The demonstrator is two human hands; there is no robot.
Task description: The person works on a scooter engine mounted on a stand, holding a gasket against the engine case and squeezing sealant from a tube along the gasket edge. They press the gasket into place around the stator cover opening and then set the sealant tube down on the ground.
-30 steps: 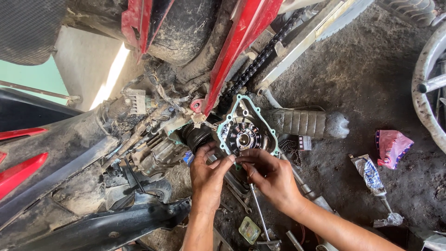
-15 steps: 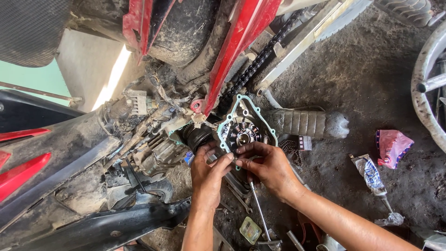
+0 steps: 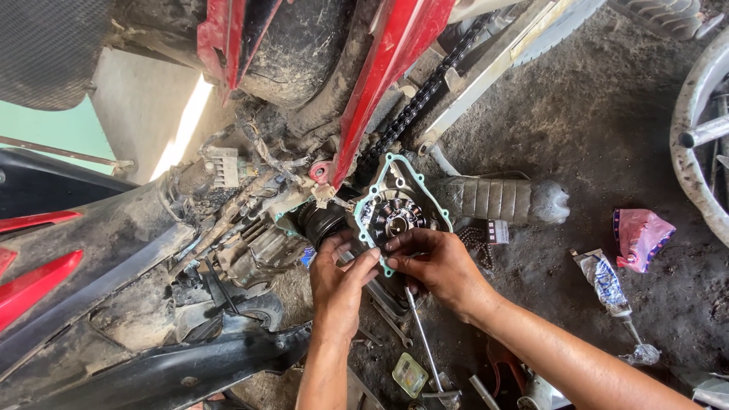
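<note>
A red motorcycle lies on its side with its engine side open. The round stator [image 3: 398,215] with copper coils sits inside a teal gasket [image 3: 400,168] that outlines the opening. My left hand [image 3: 339,281] rests against the lower left edge of that opening, fingertips pinching at the gasket's lower rim. My right hand [image 3: 438,262] comes in from the right, its fingers on the same lower rim, touching the left fingertips. Whether either hand holds a small part is hidden by the fingers.
A drive chain [image 3: 416,102] runs up along the red frame [image 3: 380,76]. A ribbed footrest [image 3: 493,199] lies right of the engine. A long wrench [image 3: 425,342], a squeezed tube [image 3: 607,285], a pink wrapper [image 3: 640,235] and a small packet [image 3: 410,373] lie on the dirt floor. A wheel rim [image 3: 702,137] is far right.
My right hand has slid left and up toward the gasket's lower edge, meeting the left fingertips. The left hand has barely moved.
</note>
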